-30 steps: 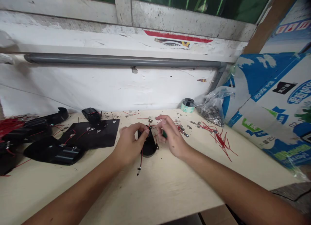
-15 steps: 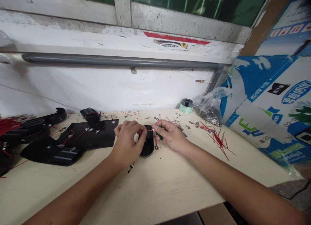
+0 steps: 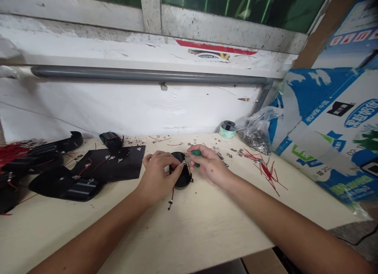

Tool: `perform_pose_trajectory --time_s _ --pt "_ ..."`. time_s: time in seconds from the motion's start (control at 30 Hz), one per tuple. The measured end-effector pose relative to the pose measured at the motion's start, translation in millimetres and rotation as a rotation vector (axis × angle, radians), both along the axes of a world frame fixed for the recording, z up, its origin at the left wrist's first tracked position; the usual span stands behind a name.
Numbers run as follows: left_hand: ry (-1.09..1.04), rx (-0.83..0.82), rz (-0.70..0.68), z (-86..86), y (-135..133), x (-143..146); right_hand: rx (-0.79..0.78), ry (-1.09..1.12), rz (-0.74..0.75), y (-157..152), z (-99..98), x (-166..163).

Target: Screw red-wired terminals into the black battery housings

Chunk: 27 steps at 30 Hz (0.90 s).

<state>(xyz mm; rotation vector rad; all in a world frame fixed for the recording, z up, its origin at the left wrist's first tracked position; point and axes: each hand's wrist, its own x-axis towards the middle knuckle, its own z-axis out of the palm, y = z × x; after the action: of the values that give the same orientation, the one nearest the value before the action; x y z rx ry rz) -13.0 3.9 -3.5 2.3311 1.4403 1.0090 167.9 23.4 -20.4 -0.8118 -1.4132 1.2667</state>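
My left hand [image 3: 158, 175] is closed on a small black plastic part [image 3: 180, 178] that rests on the pale table [image 3: 189, 230]. A red wire [image 3: 171, 197] with a metal end hangs from that part toward me. My right hand [image 3: 208, 165] is closed round a small green-handled tool [image 3: 195, 153], its tip at the top edge of the black part, where a small metal contact shows between the fingertips of both hands. Both hands meet over the part at mid-table.
Black plastic housings [image 3: 63, 185] and a black sheet [image 3: 113, 163] with small metal pieces lie at the left. Loose red wires [image 3: 267, 171] and metal bits lie to the right, near a clear bag of parts [image 3: 256, 136] and a solder spool [image 3: 227, 129]. A printed carton [image 3: 333, 124] stands at the right.
The black part, held up tilted a second ago, now lies lower on the table. My right hand has closed in on it with the green tool. The dangling red wire has swung slightly.
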Motion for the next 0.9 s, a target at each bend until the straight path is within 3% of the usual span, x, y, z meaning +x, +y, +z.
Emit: perform_pose_trajectory --time_s 0.33,0.9 --pt "-0.035 -0.022 -0.053 0.3 3.7 -0.3 0.177 -0.292 -0.042 -4.0 8.1 -0.4" --pt "-0.016 -0.013 -0.068 -0.5 3.8 -1.8 0.137 -0.318 0.003 1.8 -0.6 1.2"
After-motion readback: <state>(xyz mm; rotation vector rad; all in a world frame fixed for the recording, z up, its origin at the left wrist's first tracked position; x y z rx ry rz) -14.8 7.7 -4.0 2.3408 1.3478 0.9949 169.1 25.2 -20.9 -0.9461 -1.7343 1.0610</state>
